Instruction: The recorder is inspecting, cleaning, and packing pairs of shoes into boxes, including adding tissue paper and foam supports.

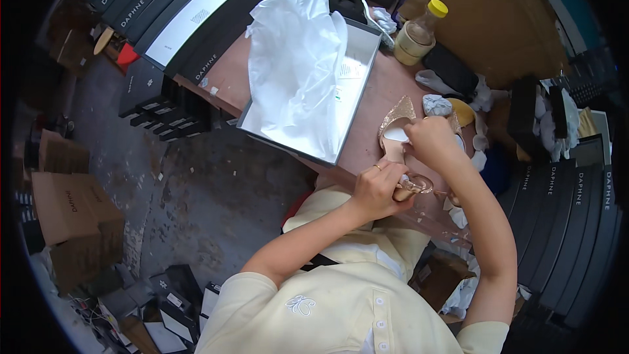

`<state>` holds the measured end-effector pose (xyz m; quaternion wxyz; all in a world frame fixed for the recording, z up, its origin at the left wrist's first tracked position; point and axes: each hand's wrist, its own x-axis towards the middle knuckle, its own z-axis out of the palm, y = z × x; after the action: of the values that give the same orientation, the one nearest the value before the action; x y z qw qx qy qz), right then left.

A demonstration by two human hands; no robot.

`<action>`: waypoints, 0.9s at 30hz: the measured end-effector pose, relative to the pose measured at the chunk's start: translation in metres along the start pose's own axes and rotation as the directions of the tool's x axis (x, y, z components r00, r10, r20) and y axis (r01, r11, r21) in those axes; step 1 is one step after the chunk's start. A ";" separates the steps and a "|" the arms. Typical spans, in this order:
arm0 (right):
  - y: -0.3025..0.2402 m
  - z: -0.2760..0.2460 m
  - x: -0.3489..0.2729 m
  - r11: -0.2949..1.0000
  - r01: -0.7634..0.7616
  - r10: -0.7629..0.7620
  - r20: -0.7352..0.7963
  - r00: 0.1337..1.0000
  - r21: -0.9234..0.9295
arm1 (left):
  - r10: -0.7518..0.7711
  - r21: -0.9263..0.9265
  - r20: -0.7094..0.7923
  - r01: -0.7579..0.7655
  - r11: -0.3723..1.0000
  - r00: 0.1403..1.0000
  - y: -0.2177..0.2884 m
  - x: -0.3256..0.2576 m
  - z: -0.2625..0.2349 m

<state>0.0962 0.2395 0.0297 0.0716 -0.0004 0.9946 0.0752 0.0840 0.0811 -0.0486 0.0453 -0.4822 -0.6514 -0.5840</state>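
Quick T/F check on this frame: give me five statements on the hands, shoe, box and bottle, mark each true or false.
1. The left hand grips the heel end of a glittery gold shoe. True.
2. The right hand rests on the bottle. False: it is at the shoe; the yellow-capped bottle stands apart, farther up the table.
3. The open shoe box holds white tissue paper. True.
4. The shoe lies inside the open box. False: it is outside, on the wooden table, to the box's right.
5. The bottle's cap is red. False: it is yellow.
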 end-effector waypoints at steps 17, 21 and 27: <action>0.004 0.006 0.004 0.988 0.082 -0.072 -0.081 0.994 0.127 | 0.003 -0.012 -0.113 -0.004 1.000 0.994 -0.003 -0.002 0.001; -0.003 -0.032 -0.024 0.966 -0.222 0.258 -0.464 0.848 0.131 | -0.039 -0.010 -0.063 0.038 0.999 0.997 0.000 -0.003 -0.002; -0.010 0.022 -0.025 0.759 -0.206 0.309 -0.064 0.949 0.617 | -0.196 -0.076 -0.068 0.190 0.979 0.978 0.017 0.003 0.004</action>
<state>0.1247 0.2324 0.0099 -0.0239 0.1536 0.9592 -0.2363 0.0960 0.0834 -0.0361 -0.0037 -0.3957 -0.6726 -0.6254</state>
